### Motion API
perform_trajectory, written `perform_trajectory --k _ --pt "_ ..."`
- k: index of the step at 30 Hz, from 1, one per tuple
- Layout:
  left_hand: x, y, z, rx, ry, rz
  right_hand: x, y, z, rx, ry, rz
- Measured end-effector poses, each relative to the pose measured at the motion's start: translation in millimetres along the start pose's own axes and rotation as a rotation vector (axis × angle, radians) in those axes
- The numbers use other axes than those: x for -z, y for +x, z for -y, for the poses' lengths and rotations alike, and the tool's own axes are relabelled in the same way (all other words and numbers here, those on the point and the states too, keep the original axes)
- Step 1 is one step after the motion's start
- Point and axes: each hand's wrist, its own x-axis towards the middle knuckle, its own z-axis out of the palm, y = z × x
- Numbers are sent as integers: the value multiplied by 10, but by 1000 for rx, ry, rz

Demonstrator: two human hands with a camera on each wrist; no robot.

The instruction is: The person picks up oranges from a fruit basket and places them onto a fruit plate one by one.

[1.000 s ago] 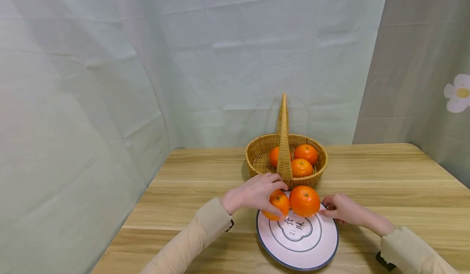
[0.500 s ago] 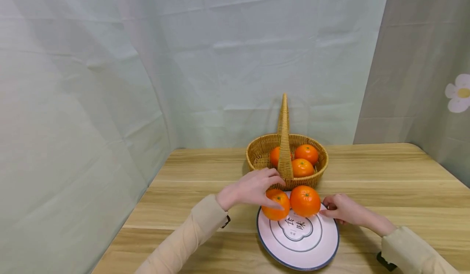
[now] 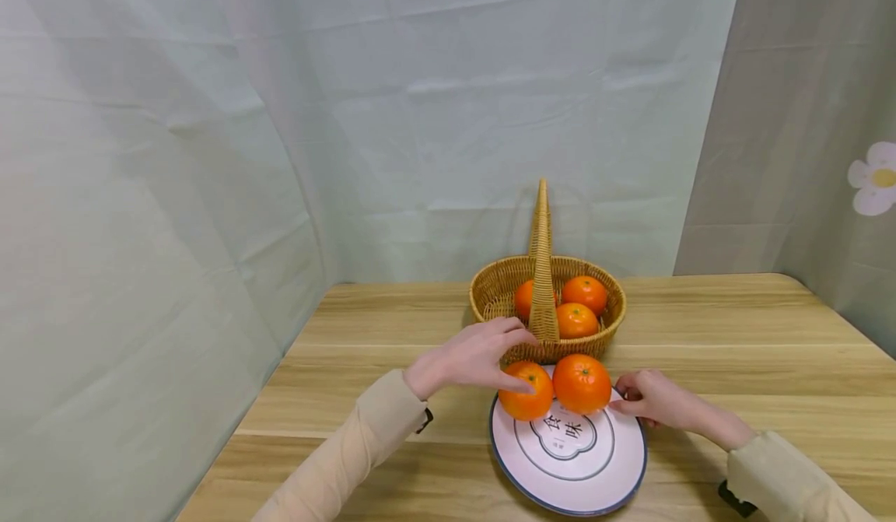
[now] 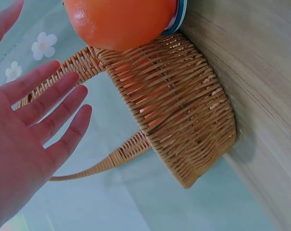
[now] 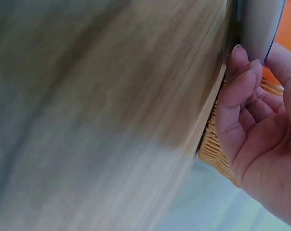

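A white plate (image 3: 570,495) with a blue rim and printed characters lies on the table. Two oranges sit side by side on its far part: a left orange (image 3: 521,405) and a right orange (image 3: 582,382). My left hand (image 3: 476,357) hovers over the left orange, fingers spread and thumb in front of it. In the left wrist view, the fingers (image 4: 51,115) extend apart from the fruit. With thumb above and fingers beneath, my right hand (image 3: 654,399) pinches the plate's right edge; the right wrist view shows the plate (image 5: 259,29) tilted by the camera angle.
Just behind the plate stands a wicker basket (image 3: 591,346) with a tall handle (image 3: 541,273). Three oranges (image 3: 585,294) lie inside it. Pale cloth (image 3: 448,117) hangs behind and to the left of the wooden table (image 3: 392,312).
My left hand has loosened from the left orange and drawn back up and to the left. The orange stays on the plate. My right hand keeps its place at the rim.
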Motion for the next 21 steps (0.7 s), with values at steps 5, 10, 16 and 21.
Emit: perform_trajectory --k 5,10,16,21 --pt "14 -37 15 34 -26 14 -6 0 -3 5 1 -4" --pt "32 -66 18 56 -34 25 -2 -2 1 9 0 -4" --pt "43 -114 10 82 -43 39 -2 -1 2 1 -3 -2" --pt "28 -154 21 88 -71 29 0 -3 -1 4 -2 -2"
